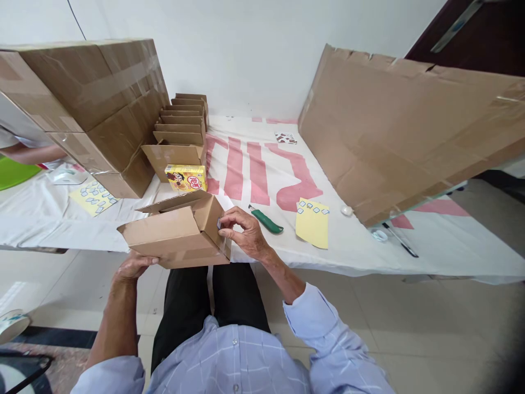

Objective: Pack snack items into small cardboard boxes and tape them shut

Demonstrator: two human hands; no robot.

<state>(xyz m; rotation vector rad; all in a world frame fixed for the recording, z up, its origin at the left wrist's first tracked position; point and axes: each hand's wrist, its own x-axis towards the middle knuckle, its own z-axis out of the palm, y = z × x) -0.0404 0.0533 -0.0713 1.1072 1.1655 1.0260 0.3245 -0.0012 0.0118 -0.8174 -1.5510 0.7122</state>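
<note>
An opened cardboard box (176,235) is tilted at the table's front edge, its top flaps standing up. My left hand (133,266) supports it from below at its left end, thumb on the front side. At the box's right end my right hand (241,230) pinches a small blue-edged sticker (219,223) against the cardboard; the fingers partly hide it. Beyond the box stands a yellow printed carton (186,178). To the right of my right hand lie a green utility knife (266,220) and a yellow sheet with several diamond-shaped stickers (312,224).
A row of opened cardboard boxes (180,128) stands behind the yellow carton. Large cardboard partitions rise at left (118,104) and right (406,126). A black pen-like thing (401,241) lies at the right. Another person's arm (33,153) shows at far left, beside a green basin (16,172).
</note>
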